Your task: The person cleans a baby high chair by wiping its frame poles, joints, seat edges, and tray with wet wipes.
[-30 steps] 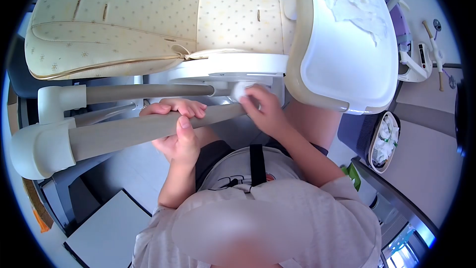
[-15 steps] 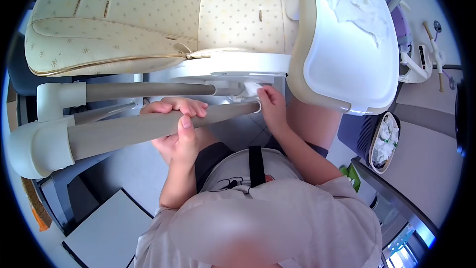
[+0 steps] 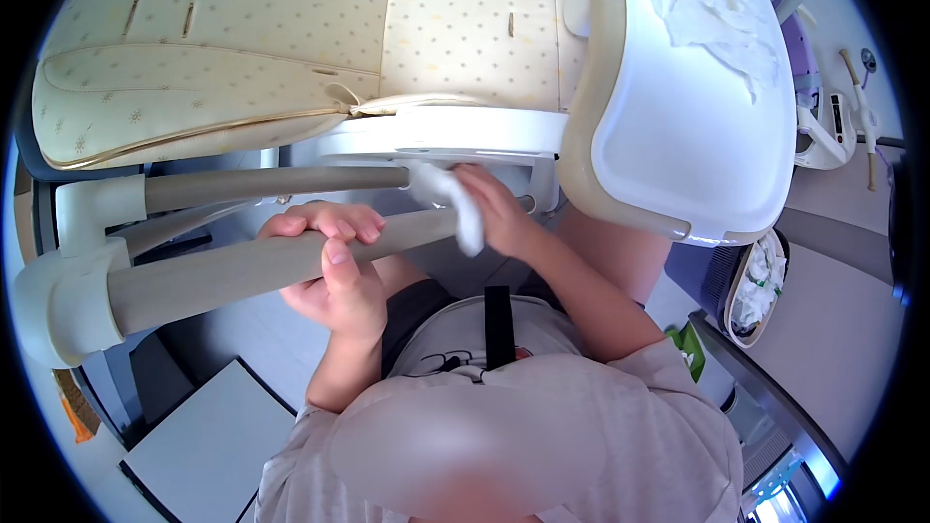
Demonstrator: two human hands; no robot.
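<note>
- The thick grey tube (image 3: 218, 276) is gripped by the left hand (image 3: 344, 295), with the fingers curled over its far side and the thumb laid along the near side.
- The white cloth (image 3: 450, 196) is held in the bent fingers of the right hand (image 3: 499, 213); it is blurred, and its exact pinch point cannot be told.
- The cloth is seen just left of the right hand, its lower end hanging across the thick tube, well to the right of the left hand; whether the tube is touched by it cannot be told.
- A thinner grey tube (image 3: 281, 188) is seen just beyond the left hand, running roughly alongside the thick one.
- To the left of the left hand, both tubes are joined to a white joint piece (image 3: 66, 305).
- Beyond both hands, a cream patterned seat cushion (image 3: 232, 58) is seen, with a white seat frame (image 3: 465, 131) along its near edge.
- Beyond and to the right of the right hand, a white tray (image 3: 668, 155) is edged in beige, and crumpled white tissue (image 3: 702, 15) is spread on it.
- Farther right of the right hand, a bin (image 3: 702, 276) is filled with crumpled white material (image 3: 760, 281).
</note>
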